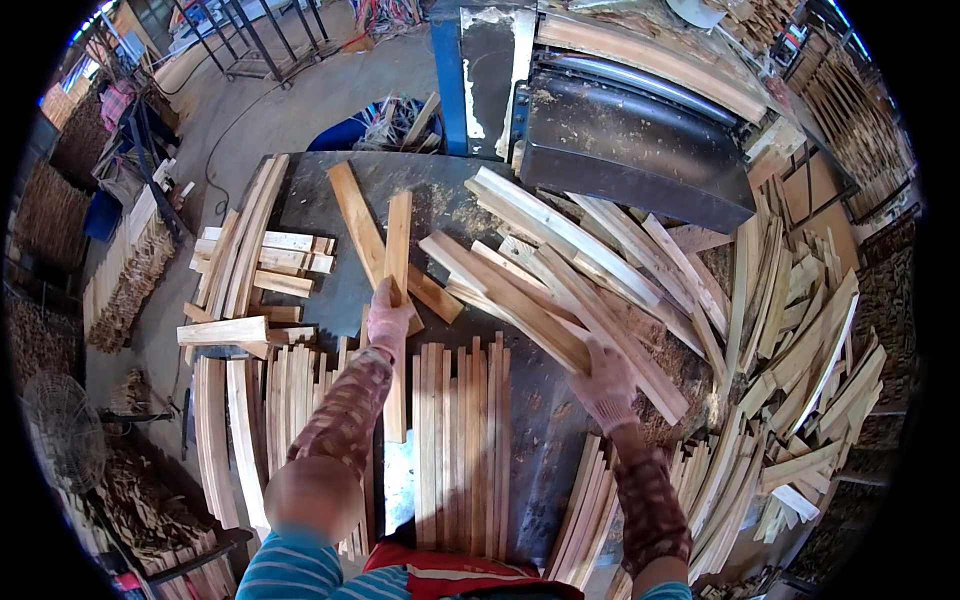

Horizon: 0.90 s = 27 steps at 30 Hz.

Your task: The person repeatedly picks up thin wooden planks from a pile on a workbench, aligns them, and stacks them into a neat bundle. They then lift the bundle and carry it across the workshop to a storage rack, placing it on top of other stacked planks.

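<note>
My left hand (388,318) has its fingers wrapped round a short wooden slat (398,300), standing it lengthwise over the dark surface (345,290). My right hand (606,380) has its fingers closed on a long slat (520,300) from the loose heap (640,260), beside the neat row of slats (465,440).

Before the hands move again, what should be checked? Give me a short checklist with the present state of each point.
1. Left hand grips the upright slat: ok.
2. Right hand grips the slanted slats: ok.
3. Both hands gloved: ok.
4. Sorted row of slats lies flat and aligned: ok.
5. Loose pile at the right is stable: cannot tell.
6. Black machine is stopped: cannot tell.
</note>
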Tool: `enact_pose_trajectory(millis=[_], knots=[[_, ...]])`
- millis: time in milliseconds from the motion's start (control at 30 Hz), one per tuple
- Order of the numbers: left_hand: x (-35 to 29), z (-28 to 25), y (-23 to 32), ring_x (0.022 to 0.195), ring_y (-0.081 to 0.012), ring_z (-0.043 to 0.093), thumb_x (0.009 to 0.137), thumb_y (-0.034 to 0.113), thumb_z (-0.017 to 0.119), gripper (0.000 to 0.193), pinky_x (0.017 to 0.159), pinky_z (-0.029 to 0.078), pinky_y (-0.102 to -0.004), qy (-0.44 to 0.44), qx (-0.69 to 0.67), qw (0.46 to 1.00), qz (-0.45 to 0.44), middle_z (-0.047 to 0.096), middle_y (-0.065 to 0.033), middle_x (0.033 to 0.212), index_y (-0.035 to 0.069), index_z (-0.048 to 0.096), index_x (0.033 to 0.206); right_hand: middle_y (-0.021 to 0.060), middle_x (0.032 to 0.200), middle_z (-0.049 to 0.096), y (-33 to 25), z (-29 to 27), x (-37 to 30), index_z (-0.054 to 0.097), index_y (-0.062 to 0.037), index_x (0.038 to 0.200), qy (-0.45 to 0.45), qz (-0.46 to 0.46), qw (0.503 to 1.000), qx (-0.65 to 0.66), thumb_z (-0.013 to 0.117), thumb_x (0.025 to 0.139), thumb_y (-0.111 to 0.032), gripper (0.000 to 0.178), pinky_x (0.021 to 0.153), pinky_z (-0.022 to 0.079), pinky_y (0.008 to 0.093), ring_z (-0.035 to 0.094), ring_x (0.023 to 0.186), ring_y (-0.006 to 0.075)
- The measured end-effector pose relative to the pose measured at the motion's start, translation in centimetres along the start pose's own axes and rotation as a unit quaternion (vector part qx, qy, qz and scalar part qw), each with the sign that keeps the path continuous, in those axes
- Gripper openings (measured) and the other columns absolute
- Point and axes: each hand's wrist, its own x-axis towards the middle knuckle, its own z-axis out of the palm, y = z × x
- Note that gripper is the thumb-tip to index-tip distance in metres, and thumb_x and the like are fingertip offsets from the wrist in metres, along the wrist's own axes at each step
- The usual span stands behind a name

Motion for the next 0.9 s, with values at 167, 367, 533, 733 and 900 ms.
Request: enact_pose_trajectory(millis=[167, 367, 533, 733, 900], knots=[[-0.9, -6.1, 5.2, 0.100, -0.0282, 0.068, 0.092, 0.014, 0.065, 0.044, 0.090, 0.057, -0.0376, -0.243, -0.473, 0.833, -0.155, 0.067, -0.0140, 0.108, 0.001, 0.055, 0.133, 0.0190, 0.110, 0.069, 0.1, 2.5, -16.1, 0.055, -0.0075, 0.142, -0.055, 0.117, 0.919, 0.372, 0.067, 0.091, -0.024, 0.056, 0.086, 0.055, 0.0366, 0.068, 0.102, 0.0268], [-9.6, -10.3, 6.7, 0.107, -0.0339, 0.066, 0.089, 0.027, 0.074, 0.058, 0.101, 0.054, -0.0469, -0.284, -0.579, 0.739, -0.195, 0.067, -0.0206, 0.114, -0.006, 0.052, 0.131, 0.0253, 0.118, 0.064, -1.8, 16.8, -31.7, 0.052, -0.0064, 0.143, -0.149, 0.143, 0.930, 0.305, 0.063, 0.091, -0.044, 0.064, 0.090, 0.052, 0.0447, 0.065, 0.106, 0.0370], [-16.3, -13.1, 4.7, 0.103, -0.0255, 0.064, 0.092, 0.015, 0.061, 0.052, 0.094, 0.053, -0.0363, -0.245, -0.385, 0.868, -0.197, 0.064, -0.0131, 0.118, -0.003, 0.048, 0.139, 0.0302, 0.135, 0.054, -2.4, 13.6, -29.6, 0.046, -0.0051, 0.146, -0.163, 0.120, 0.948, 0.247, 0.060, 0.092, -0.048, 0.070, 0.099, 0.048, 0.0487, 0.056, 0.121, 0.0454], [-26.6, -6.7, -7.3, 0.132, -0.0198, 0.045, 0.097, 0.011, 0.061, 0.080, 0.112, 0.034, -0.0287, -0.231, -0.311, 0.887, -0.251, 0.043, -0.0096, 0.150, 0.004, 0.013, 0.161, 0.0298, 0.130, 0.057, -3.9, 15.0, -25.3, 0.044, -0.0057, 0.147, -0.202, 0.165, 0.930, 0.260, 0.063, 0.086, -0.056, 0.081, 0.098, 0.048, 0.0484, 0.058, 0.119, 0.0442], [-27.7, -8.6, 0.9, 0.114, -0.0150, 0.055, 0.102, 0.011, 0.052, 0.060, 0.095, 0.046, -0.0276, -0.243, -0.288, 0.884, -0.276, 0.054, -0.0056, 0.136, 0.009, 0.029, 0.158, 0.0329, 0.130, 0.055, -5.0, 14.5, -27.7, 0.044, -0.0036, 0.146, -0.118, 0.215, 0.934, 0.260, 0.064, 0.081, -0.064, 0.091, 0.100, 0.048, 0.0473, 0.055, 0.123, 0.0455]])
